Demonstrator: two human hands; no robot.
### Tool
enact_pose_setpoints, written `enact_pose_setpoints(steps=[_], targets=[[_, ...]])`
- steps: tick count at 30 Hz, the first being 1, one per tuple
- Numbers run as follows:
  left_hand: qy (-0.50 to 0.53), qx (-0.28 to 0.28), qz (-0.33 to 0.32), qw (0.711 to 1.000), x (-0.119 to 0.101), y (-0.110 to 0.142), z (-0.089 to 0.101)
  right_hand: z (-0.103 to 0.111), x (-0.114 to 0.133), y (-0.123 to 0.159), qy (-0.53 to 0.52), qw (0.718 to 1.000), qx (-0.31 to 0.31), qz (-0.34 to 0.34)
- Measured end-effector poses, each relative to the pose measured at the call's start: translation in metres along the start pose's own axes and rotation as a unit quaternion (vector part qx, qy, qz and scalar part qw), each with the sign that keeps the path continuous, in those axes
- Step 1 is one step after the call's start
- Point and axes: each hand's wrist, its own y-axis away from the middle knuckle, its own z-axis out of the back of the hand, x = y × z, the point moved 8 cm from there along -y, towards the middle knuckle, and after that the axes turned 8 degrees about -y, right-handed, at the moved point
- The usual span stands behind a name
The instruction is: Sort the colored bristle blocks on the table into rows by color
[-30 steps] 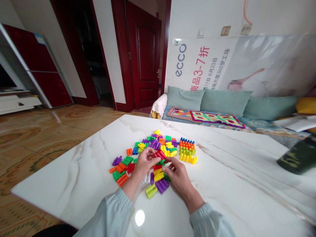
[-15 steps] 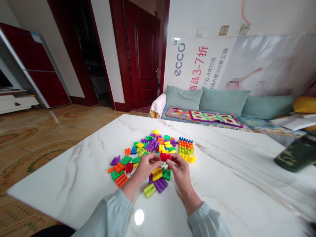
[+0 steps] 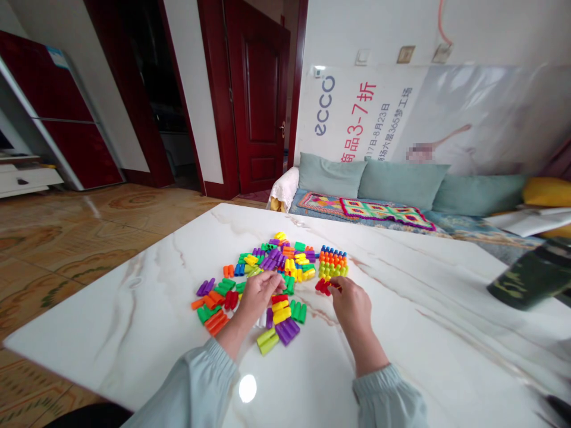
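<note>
A heap of small plastic blocks (image 3: 272,267) in many colours lies in the middle of a white marble table (image 3: 401,333). To its right stands a neat stack of joined rows (image 3: 333,263): blue, orange, green and yellow. My right hand (image 3: 352,306) pinches a red block (image 3: 322,286) against the near edge of that stack. My left hand (image 3: 259,294) rests on the loose heap with its fingers curled over several blocks; what it holds, if anything, is hidden.
A dark camouflage-patterned object (image 3: 529,276) lies on the table at the far right. Behind the table stands a teal sofa (image 3: 401,190) with a colourful mat. A red door (image 3: 263,95) and a tiled floor (image 3: 66,238) lie to the left.
Both hands held the red block together above the heap. My right hand has carried it right to the stacked rows, and my left hand has dropped onto the loose blocks.
</note>
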Motion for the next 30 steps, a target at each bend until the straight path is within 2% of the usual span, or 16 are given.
enact_pose_setpoints(steps=[10, 15, 19, 21, 23, 25, 26, 28, 30], targets=[[-0.001, -0.015, 0.006, 1.000, -0.003, 0.001, 0.003, -0.012, 0.002, 0.003, 0.048, 0.998, 0.019, 0.021], [-0.008, -0.019, 0.001, 1.000, -0.008, 0.005, 0.003, -0.006, 0.007, 0.004, 0.035, 0.998, -0.028, 0.035], [-0.028, -0.028, -0.010, 0.999, -0.011, 0.004, 0.004, 0.006, 0.027, 0.015, -0.049, 0.987, -0.103, 0.116], [-0.048, -0.033, -0.022, 0.998, -0.013, 0.003, 0.006, 0.001, 0.040, 0.021, -0.107, 0.975, -0.080, 0.176], [-0.089, -0.048, -0.042, 0.994, -0.017, 0.002, 0.014, -0.014, 0.049, 0.026, -0.136, 0.969, -0.019, 0.206], [-0.183, -0.097, -0.067, 0.976, -0.024, 0.008, 0.031, -0.029, 0.050, 0.028, -0.135, 0.970, 0.034, 0.200], [-0.248, -0.138, -0.077, 0.956, -0.029, 0.014, 0.043, -0.036, 0.048, 0.028, -0.132, 0.971, 0.051, 0.191], [-0.387, -0.225, -0.084, 0.890, -0.040, 0.032, 0.068, -0.044, 0.045, 0.027, -0.129, 0.974, 0.071, 0.175], [-0.493, -0.249, -0.069, 0.830, -0.043, 0.049, 0.084, -0.047, 0.043, 0.026, -0.130, 0.974, 0.081, 0.165]])
